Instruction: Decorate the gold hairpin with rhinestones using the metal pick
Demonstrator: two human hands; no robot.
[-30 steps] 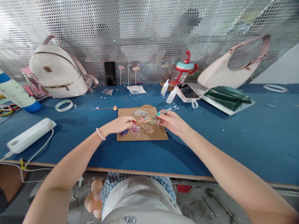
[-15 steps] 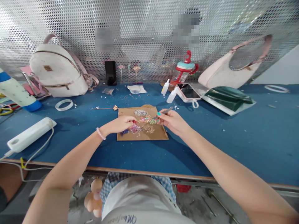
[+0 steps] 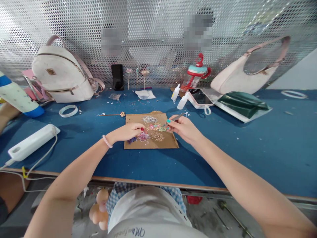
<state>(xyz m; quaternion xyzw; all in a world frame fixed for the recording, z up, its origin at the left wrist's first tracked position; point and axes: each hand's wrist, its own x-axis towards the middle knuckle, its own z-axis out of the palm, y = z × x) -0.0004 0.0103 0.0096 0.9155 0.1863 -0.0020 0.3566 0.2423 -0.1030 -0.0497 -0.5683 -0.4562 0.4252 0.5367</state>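
- In from the far left comes a co-worker's forearm, newly showing behind the blue-capped bottle; the tweezers have turned slightly, while both working hands hold their places.
- Left hand: thumb and fingers pinched together on one end of the beaded ornament, over the middle of the cardboard sheet.
- Right hand: fingers closed around the tweezers, tips at the ornament's right end.
- Edges now! The blue table shows a strip between cardboard and brown front edge, and a broader stretch rightward; a perforated metal panel bounds the back.
- Lettering: the backpack wears a small plaque, too small to read; the shirt carries dark script, only a capital M making itself out.
- Around them, left to right: white power strip with its cable, tape roll, gold-headed hairpin, blue, pink, silvery and tan bead piles on the cardboard.
- Beyond the right hand: two white squeeze bottles, red-handled cup, pink-cased phone, handbag and green pouch.
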